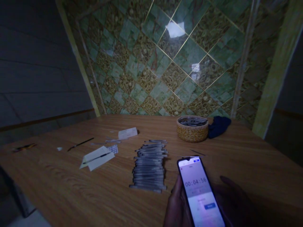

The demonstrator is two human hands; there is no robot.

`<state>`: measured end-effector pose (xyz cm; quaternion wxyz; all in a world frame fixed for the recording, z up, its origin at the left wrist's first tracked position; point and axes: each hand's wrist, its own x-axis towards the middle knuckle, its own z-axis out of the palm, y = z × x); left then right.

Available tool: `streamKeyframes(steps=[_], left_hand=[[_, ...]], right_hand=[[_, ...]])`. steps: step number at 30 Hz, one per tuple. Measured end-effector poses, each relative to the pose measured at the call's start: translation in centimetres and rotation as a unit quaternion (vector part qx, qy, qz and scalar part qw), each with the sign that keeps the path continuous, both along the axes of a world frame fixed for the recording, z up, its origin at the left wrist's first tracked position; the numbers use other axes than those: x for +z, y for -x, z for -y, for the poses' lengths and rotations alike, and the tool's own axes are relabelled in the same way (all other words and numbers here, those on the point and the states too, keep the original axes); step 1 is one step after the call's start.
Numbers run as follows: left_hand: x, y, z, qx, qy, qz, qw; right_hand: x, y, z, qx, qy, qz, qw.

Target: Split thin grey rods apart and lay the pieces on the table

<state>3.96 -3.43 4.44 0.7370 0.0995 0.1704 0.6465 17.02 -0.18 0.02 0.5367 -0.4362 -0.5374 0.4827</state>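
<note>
Wooden table (63, 195), tiled wall (163, 85) | phone (201, 198) right of the pen row (149, 170) | your left hand (176, 203) clasps it, fingers closed around its edge | your right hand (234, 200) alongside, finger grip unclear

My feed comes from one head camera, set above and behind the left hand (175, 205), close to it, facing forward and down over the table (94, 195) beyond that hand, to the wall (170, 71).

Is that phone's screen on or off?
On: the smartphone glows above the dim wooden table, its lit display reading 00:04:56.
</note>
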Motion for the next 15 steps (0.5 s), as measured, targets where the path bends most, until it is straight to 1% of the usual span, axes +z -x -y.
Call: streamKeyframes(steps=[4,7,10,12,15], left_hand=[[0.7,-0.1,0.2,-0.009,0.003,0.035,0.999],[0.7,0.0,0.2,0.013,0.016,0.025,0.999],[0.7,0.1,0.1,0.032,0.012,0.020,0.999],[0.7,0.1,0.1,0.025,0.007,0.021,0.999],[0.7,0.1,0.0,0.021,0.016,0.012,1.000]], right_hand=[[-0.2,-0.2,-0.2,-0.020,-0.067,0.073,0.995],[-0.1,-0.2,-0.2,-0.019,-0.077,0.088,0.993],[0.1,-0.5,-0.5,0.038,-0.074,0.074,0.994],[0.2,-1.0,-0.8,0.081,-0.054,0.058,0.994],[0.0,-1.5,-1.2,0.105,-0.031,0.052,0.993]])
